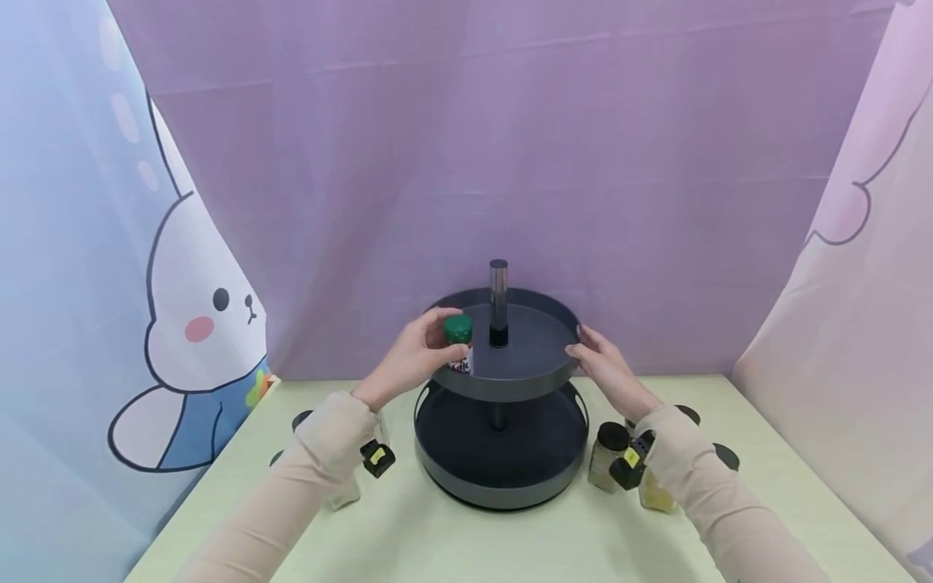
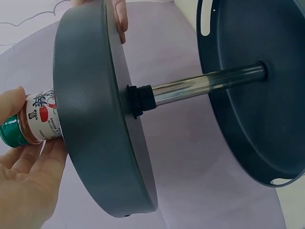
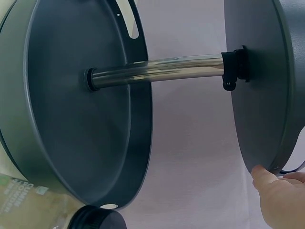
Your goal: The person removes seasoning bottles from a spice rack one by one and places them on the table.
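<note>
A two-tier dark grey turntable rack stands on the table, its upper tray [image 1: 532,364] and lower tray [image 1: 503,445] joined by a metal post [image 2: 205,86]. My left hand [image 1: 417,356] holds a small spice jar [image 2: 43,114] with a green cap between thumb and fingers, at the left side of the upper tray. In the left wrist view the tray wall hides the jar's bottom. At the right edge of the same tray, my right hand [image 1: 605,368] grips the rim; part of its fingers is hidden in the right wrist view.
Black-capped spice jars [image 1: 605,461] stand right of the rack, some partly behind the right forearm. More jars [image 1: 346,492] are on the left, mostly covered by the left sleeve. A purple curtain [image 1: 510,162] hangs behind the pale green table [image 1: 525,551].
</note>
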The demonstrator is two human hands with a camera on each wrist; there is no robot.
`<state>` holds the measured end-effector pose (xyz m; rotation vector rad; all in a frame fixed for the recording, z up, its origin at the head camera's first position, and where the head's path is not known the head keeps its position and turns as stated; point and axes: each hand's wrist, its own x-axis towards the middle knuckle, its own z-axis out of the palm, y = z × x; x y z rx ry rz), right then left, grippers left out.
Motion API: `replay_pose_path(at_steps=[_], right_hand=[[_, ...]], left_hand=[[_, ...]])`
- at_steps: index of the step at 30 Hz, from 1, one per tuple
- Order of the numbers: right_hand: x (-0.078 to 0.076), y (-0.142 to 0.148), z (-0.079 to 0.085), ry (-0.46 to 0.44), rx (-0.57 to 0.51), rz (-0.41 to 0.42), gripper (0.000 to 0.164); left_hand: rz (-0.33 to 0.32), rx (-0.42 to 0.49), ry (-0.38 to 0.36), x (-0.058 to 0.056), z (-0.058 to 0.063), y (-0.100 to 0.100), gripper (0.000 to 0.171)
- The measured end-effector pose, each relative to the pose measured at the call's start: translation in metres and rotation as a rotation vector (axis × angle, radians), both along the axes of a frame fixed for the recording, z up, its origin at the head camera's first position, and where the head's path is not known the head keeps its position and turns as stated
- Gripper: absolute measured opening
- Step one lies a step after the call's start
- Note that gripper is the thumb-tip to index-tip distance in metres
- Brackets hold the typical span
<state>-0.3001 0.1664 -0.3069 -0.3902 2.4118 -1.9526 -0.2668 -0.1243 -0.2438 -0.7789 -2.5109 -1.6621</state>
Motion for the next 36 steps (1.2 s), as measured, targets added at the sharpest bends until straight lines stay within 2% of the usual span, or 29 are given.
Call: replay_pose_path(at_steps=[4, 7, 18, 24, 29, 36], right_hand=[[0.001, 0.0, 0.002, -0.002, 0.002, 0.003, 0.068], [0.001, 0.0, 0.002, -0.004, 0.002, 0.004, 0.069], [-0.001, 0.0, 0.002, 0.002, -0.004, 0.004, 0.069], [0.0, 0.0, 0.003, -0.002, -0.007, 0.008, 0.069], [0.001, 0.001, 0.004, -0.004, 0.003, -0.001, 0.068], [0.002, 0.001, 0.005, -0.006, 0.005, -0.005, 0.068]], left_hand=[[0.001, 0.011, 0.016, -0.013, -0.01, -0.003, 0.054], [0.006, 0.015, 0.033, -0.014, -0.008, -0.004, 0.054], [0.071, 0.026, 0.097, -0.01, 0.01, -0.006, 0.053], [0.121, 0.053, 0.157, -0.007, 0.024, -0.016, 0.054], [0.138, 0.078, 0.188, -0.004, 0.034, -0.025, 0.054], [0.163, 0.091, 0.205, 0.001, 0.035, -0.037, 0.053]])
